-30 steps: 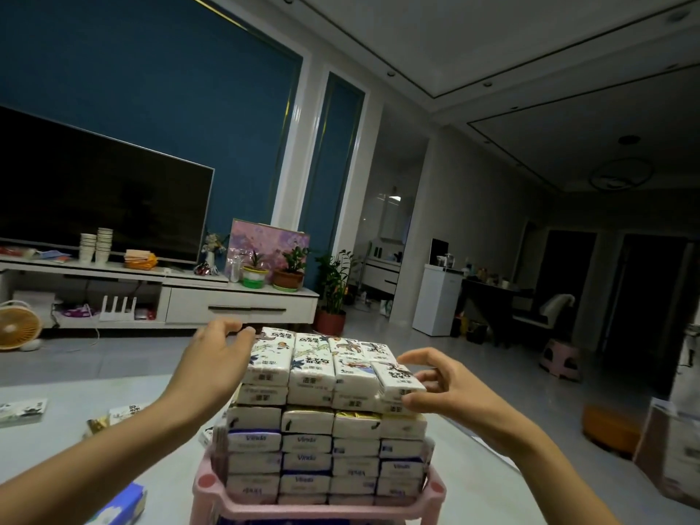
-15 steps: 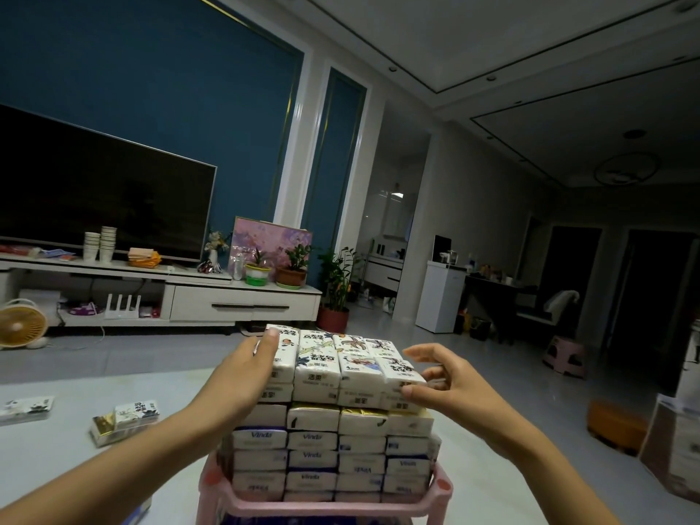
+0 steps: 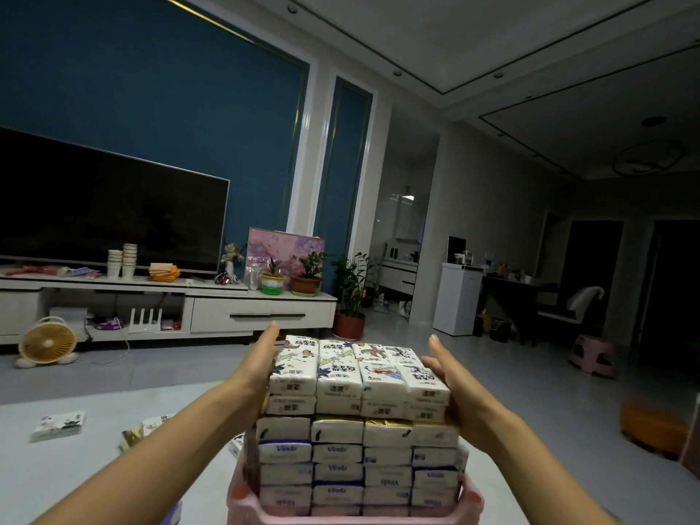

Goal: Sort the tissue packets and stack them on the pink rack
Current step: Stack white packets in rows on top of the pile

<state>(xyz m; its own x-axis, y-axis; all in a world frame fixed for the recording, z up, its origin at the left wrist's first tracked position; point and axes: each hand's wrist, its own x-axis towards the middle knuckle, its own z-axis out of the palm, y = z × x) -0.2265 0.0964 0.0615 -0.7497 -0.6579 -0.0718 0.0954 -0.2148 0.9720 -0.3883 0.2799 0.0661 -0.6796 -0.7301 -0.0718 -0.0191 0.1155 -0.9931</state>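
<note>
A tall stack of tissue packets [image 3: 358,430] stands on the pink rack [image 3: 242,503] at the bottom centre. Its top two layers are white packets with cartoon prints, a gold-edged layer lies below them, and blue-printed packets fill the lower rows. My left hand [image 3: 255,367] lies flat against the left side of the top layers, fingers straight. My right hand [image 3: 452,384] presses flat against the right side. Neither hand grips a packet.
Loose tissue packets [image 3: 58,424] lie on the pale floor mat at the left, with more [image 3: 146,431] beside my left forearm. A TV cabinet [image 3: 246,314] and a small fan [image 3: 47,342] stand behind. A pink stool [image 3: 592,354] and an orange cushion [image 3: 653,430] are on the right.
Both hands have flattened and slid along the sides of the top layers, squaring them. The right-hand top packet that was skewed now lines up. The view has moved a little closer.
</note>
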